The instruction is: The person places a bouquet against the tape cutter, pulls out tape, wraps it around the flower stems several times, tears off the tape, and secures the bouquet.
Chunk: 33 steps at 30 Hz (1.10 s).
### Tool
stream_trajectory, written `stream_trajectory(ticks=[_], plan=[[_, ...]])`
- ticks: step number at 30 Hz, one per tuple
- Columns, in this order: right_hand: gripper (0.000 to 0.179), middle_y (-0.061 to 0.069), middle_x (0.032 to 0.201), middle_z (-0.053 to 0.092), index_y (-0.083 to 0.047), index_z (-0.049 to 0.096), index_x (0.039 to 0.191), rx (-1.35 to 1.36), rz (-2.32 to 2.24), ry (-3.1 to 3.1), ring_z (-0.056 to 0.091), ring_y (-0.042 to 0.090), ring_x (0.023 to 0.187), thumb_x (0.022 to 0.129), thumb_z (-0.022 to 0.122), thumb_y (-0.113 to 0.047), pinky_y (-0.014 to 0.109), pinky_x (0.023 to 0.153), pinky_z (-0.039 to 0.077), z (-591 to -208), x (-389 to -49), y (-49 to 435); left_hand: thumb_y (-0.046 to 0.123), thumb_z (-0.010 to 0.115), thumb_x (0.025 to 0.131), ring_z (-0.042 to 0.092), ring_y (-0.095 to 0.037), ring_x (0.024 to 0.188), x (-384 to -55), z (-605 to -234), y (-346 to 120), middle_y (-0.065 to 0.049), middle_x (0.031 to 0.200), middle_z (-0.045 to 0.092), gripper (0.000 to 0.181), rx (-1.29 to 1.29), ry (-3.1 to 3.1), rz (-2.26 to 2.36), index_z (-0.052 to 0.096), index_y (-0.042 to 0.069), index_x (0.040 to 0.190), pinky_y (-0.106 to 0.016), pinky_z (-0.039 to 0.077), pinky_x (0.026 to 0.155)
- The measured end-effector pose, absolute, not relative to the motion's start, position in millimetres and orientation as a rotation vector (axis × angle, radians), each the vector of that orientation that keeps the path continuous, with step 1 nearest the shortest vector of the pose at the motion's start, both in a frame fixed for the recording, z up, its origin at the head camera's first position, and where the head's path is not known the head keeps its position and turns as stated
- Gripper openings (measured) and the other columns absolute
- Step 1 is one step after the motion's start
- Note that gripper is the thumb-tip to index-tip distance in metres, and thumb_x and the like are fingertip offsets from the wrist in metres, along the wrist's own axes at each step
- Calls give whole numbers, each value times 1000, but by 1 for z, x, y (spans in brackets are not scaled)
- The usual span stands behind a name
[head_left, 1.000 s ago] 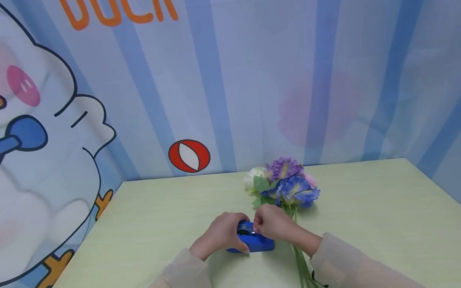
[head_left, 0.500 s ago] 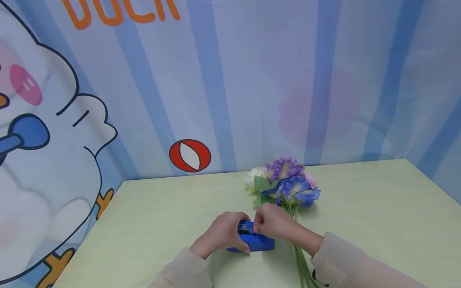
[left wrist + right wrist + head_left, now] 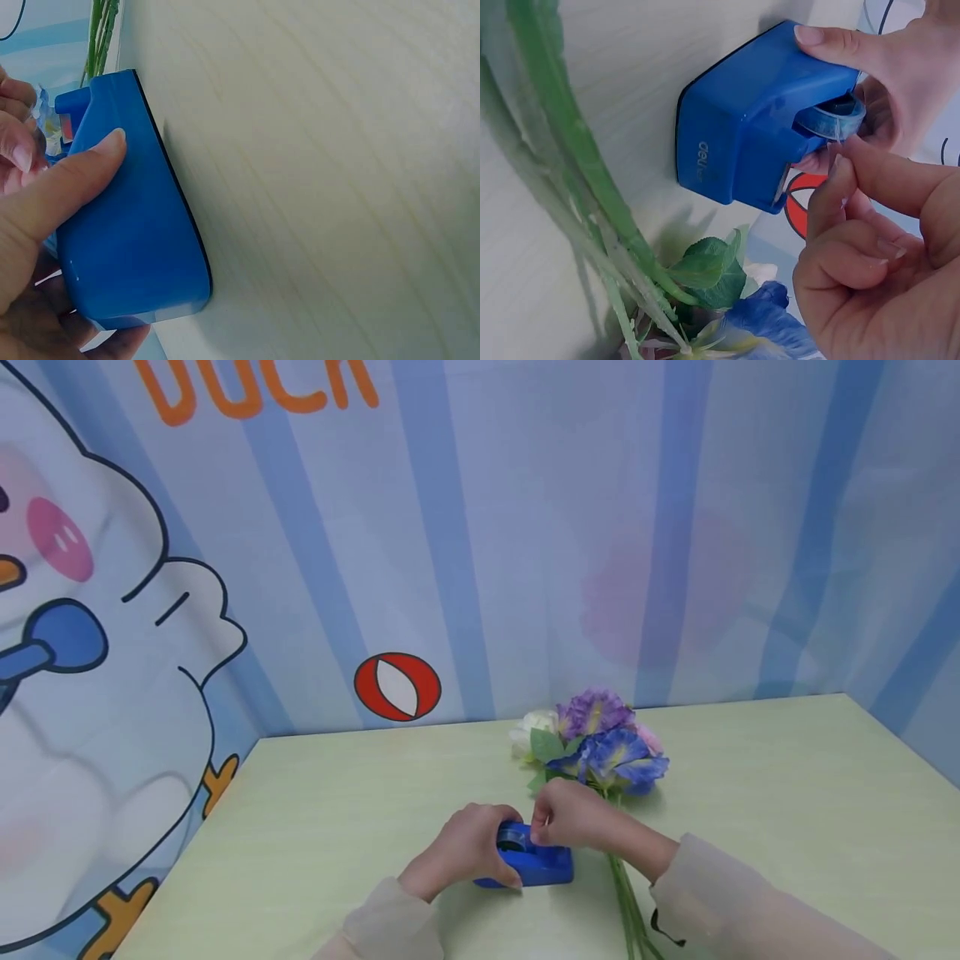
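A blue tape dispenser (image 3: 551, 867) stands on the table, and my left hand (image 3: 467, 847) grips it from the left. In the left wrist view, the thumb (image 3: 79, 176) presses along the dispenser's side while the other fingers reach round its far side. A roll of clear tape (image 3: 832, 118) sits in the dispenser. Over the roll, my right hand (image 3: 573, 814) pinches the loose end of the tape between thumb and forefinger, close to the cutting edge (image 3: 781, 184). The right hand's other fingers are curled, as the right wrist view shows.
A bunch of flowers with purple, blue, white and pink blooms (image 3: 596, 714) lies behind the hands. Its green stems (image 3: 628, 910) run toward the table's near edge, passing under the right forearm. A printed cloth (image 3: 525, 527) hangs behind the pale table (image 3: 360, 802).
My right hand has risen slightly from the tape roll, its fingertips still pinched. The left hand and dispenser stay in place; the whole view has shifted a little.
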State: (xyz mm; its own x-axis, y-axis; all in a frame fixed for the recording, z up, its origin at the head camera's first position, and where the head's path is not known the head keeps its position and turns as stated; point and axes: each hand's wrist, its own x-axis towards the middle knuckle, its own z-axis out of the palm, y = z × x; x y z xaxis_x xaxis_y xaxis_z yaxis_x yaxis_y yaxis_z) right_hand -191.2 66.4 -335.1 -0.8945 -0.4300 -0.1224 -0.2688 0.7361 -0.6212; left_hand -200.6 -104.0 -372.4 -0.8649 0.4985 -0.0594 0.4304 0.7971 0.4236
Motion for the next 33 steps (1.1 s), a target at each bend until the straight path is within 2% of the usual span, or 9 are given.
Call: stream_trajectory(ticks=[16,26,33], plan=[[12,-2,67,60,-9,66,71,-529,-864,2599,51,13,61,80,71,-5,27,55,44,-329,-199,91,32,89,60,56,-13,85,-200,-371,-101,-1,98,65,60,707,2809,624,63,8,108,-31,49,79],[7,0,73,59,-5,66,77,-627,-891,2517,46,12,64,81,68,0,27,56,44,-323,-201,121,31,89,59,56,-16,89,-197,-372,-101,-2,101,64,62,674,2822,605,63,8,111,-34,49,81],[5,1,71,58,-3,65,78,-638,-916,2476,41,12,61,81,68,0,27,56,40,-322,-204,140,31,88,61,56,-17,90,-197,-371,-101,-3,103,64,62,650,2806,607,63,8,112,-36,50,82]])
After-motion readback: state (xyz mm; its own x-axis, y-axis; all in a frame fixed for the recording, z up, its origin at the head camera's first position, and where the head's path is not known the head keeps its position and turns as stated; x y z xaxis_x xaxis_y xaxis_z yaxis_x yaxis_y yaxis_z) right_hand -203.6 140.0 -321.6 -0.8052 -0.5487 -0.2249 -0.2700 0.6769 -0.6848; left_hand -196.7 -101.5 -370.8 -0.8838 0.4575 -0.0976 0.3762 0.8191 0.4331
